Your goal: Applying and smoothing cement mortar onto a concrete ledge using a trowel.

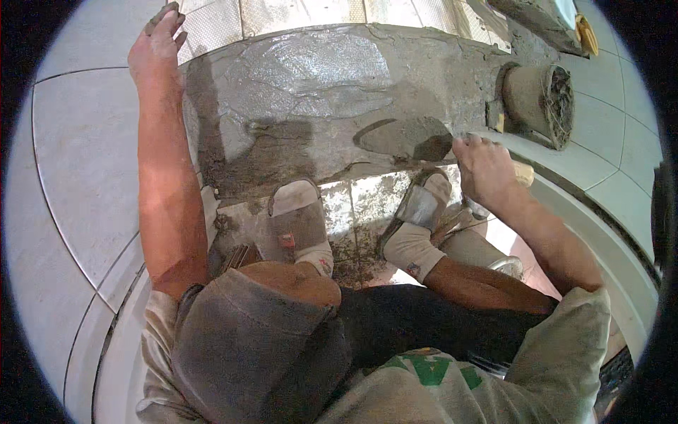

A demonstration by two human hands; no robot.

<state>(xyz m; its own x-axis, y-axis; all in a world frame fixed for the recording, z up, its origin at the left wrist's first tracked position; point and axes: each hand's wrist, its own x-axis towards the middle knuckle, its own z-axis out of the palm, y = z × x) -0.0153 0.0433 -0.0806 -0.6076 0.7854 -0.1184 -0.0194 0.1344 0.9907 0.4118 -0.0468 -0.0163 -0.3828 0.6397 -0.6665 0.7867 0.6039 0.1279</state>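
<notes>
My right hand (pixel 486 167) is closed around the pale handle (pixel 523 173) of a trowel. The trowel's pointed, mortar-coated blade (pixel 399 138) lies low over the grey mortar bed (pixel 275 145), its tip toward the left. Whether the blade touches the mortar cannot be made out. Shiny wet mortar (pixel 318 63) covers the far part of the bed. My left arm stretches forward to the far left, where my left hand (pixel 159 42) is beside the edge of the white textured tiles (pixel 212 28). Its dirty fingers are slightly bent and apart, with nothing visible in them.
A mortar-crusted bucket (pixel 531 99) lies on its side at the right. Behind it stands a mortar-smeared container (pixel 540 25) with a yellow object (pixel 586 35) at its edge. My sandalled feet (pixel 296 212) stand just before the bed. Large pale floor tiles (pixel 85 169) flank the strip.
</notes>
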